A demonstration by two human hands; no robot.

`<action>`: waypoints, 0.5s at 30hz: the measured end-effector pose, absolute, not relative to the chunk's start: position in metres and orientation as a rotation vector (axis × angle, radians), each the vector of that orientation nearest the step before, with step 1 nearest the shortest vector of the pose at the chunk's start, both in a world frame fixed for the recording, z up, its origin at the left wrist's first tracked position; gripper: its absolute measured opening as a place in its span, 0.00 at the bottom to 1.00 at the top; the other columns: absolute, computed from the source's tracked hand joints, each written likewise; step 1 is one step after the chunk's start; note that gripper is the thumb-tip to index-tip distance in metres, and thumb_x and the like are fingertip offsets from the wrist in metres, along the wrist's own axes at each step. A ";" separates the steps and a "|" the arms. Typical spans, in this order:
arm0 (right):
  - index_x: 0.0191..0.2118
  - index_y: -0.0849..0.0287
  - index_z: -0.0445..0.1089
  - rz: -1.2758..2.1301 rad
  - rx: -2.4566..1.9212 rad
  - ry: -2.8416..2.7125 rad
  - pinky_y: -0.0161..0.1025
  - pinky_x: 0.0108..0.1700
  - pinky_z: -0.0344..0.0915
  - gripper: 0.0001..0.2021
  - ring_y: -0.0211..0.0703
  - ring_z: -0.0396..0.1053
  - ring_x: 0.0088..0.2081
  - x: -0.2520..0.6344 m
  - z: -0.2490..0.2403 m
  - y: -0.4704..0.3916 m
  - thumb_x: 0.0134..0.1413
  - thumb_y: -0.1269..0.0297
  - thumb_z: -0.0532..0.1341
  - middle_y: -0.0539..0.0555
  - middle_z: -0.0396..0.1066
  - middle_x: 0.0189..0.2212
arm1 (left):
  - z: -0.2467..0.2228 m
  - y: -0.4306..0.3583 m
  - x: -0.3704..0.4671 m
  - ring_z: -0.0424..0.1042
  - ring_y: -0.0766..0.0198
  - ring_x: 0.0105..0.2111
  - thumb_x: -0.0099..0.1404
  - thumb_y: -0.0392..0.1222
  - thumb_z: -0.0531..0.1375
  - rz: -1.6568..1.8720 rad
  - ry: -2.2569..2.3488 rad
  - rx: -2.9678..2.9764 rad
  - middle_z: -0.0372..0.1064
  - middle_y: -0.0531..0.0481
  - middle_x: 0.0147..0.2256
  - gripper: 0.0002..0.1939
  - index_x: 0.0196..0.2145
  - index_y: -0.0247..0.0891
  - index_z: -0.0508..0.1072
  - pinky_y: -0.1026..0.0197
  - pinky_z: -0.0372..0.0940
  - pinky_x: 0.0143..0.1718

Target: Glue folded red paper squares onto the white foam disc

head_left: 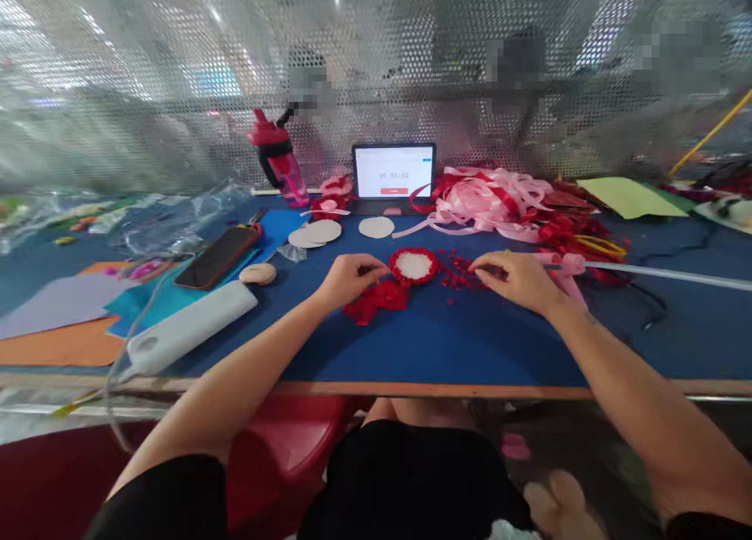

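A round white disc (pixel 414 266) with a ruffled red border lies on the blue table between my hands. My left hand (pixel 348 280) is closed, thumb and forefinger together right at the disc's left edge; whether they grip the border cannot be made out. Red ribbon or paper pieces (pixel 379 298) lie just below those fingers. To the right of the disc are small loose red bits (pixel 455 272). At their right side, my right hand (pixel 517 280) has its fingertips drawn together in a pinch, and anything between them is too small to name.
Behind the disc stand a tablet (pixel 393 172) and a heap of pink and red ribbon (pixel 487 199). More white discs (pixel 317 233) lie left of centre. A phone (pixel 218 256), a white glue gun-like tool (pixel 191 328) and a pink bottle (pixel 285 164) are farther left. Perforated metal (pixel 381 70) closes the back.
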State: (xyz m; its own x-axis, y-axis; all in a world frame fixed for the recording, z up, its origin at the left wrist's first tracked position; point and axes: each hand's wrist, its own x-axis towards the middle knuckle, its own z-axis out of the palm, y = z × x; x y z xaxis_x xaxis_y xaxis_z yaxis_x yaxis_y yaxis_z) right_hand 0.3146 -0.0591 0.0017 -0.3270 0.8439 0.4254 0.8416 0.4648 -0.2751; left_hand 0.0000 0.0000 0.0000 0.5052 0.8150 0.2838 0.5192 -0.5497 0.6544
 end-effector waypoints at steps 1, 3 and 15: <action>0.37 0.55 0.71 0.019 -1.403 -2.207 0.34 0.32 0.60 0.08 0.36 0.67 0.27 0.316 0.003 -0.060 0.55 0.63 0.55 0.47 0.74 0.32 | 0.001 -0.001 0.001 0.69 0.67 0.28 0.60 0.49 0.57 0.750 1.072 2.283 0.73 0.49 0.32 0.15 0.34 0.35 0.75 0.66 0.62 0.32; 0.36 0.55 0.71 0.034 -1.404 -2.214 0.34 0.31 0.60 0.08 0.36 0.67 0.27 0.318 0.005 -0.061 0.55 0.62 0.55 0.47 0.74 0.31 | 0.003 -0.004 0.002 0.69 0.67 0.29 0.58 0.48 0.59 0.669 1.043 2.349 0.73 0.50 0.32 0.13 0.35 0.36 0.75 0.67 0.62 0.33; 0.36 0.56 0.72 -0.063 -1.344 -2.230 0.35 0.33 0.62 0.09 0.39 0.70 0.31 0.312 0.004 -0.071 0.55 0.63 0.55 0.49 0.75 0.31 | 0.001 0.000 0.000 0.69 0.65 0.32 0.57 0.41 0.59 0.565 1.117 2.582 0.73 0.52 0.30 0.06 0.30 0.38 0.76 0.66 0.60 0.31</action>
State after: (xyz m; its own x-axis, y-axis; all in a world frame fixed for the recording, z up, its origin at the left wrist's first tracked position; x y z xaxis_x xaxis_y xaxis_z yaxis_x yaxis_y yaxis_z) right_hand 0.3117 -0.0709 0.0040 -0.3642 0.8090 0.4615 0.8338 0.5040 -0.2254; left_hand -0.0001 -0.0001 0.0013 0.6263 0.7406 0.2435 0.6347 -0.6657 0.3924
